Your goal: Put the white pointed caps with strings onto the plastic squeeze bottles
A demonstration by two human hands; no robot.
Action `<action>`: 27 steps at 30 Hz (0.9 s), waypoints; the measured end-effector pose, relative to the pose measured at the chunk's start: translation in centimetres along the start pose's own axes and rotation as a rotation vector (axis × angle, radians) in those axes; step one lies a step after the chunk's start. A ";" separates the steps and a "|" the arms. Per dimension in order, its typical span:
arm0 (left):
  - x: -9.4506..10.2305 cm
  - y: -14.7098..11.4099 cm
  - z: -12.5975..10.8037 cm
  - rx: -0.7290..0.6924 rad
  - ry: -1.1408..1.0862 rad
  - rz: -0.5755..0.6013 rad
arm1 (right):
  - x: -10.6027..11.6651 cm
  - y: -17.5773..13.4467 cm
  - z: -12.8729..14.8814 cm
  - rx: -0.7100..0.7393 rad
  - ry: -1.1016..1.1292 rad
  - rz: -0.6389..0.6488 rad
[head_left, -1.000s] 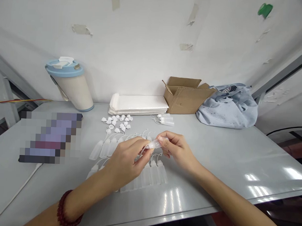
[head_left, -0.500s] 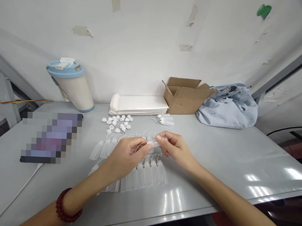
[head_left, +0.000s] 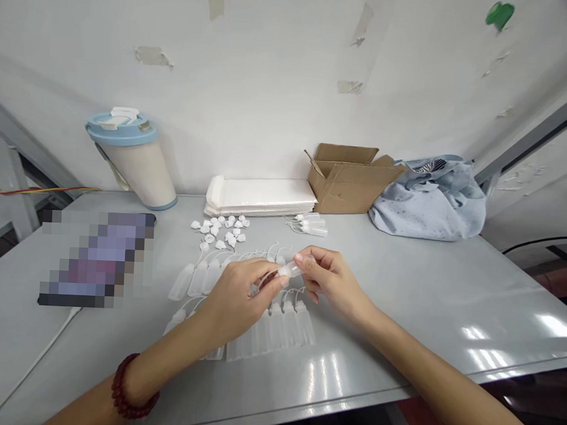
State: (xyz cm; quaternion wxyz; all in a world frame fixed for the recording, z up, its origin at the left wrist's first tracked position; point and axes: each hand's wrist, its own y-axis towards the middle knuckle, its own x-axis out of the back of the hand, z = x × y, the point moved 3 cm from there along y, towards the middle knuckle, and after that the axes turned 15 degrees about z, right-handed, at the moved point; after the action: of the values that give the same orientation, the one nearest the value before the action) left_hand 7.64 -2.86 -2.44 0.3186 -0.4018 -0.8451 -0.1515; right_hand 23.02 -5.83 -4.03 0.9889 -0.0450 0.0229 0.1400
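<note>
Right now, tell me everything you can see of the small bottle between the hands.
The bottle is small, slim and translucent whitish, apparently plastic. Its neck end, with a white part, points toward the left hand, whose thumb and fingers pinch there; the right hand grips the body. A thin pale strap curves back from the neck end. It is held slanted, the body end higher in the picture. Fingers cover both ends, so I can't tell whether it is capped.
</note>
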 end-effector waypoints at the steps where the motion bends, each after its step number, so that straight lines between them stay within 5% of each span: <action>1: 0.1 0.1 0.1 0.007 -0.003 0.004 | 0.1 0.0 -0.1 0.006 -0.009 -0.007; 7: 3.2 0.4 1.5 0.134 0.004 -0.027 | 1.6 0.3 0.2 0.104 -0.104 -0.126; 14: 9.6 -1.4 4.9 0.278 0.684 -0.221 | 3.9 0.5 1.1 0.083 -0.340 -0.278; 22: 10.1 -0.8 8.1 0.399 0.441 0.073 | 5.6 1.4 0.1 0.035 -0.695 -0.337; 27: 10.0 -0.3 9.6 0.423 0.405 0.109 | 6.3 1.9 -0.7 -0.018 -0.813 -0.332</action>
State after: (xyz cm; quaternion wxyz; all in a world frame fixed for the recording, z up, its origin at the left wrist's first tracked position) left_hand -1.36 7.72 -3.01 0.5649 -0.3329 -0.7544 -0.0316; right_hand 28.53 -2.32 -5.28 0.9261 0.0019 -0.3769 -0.0144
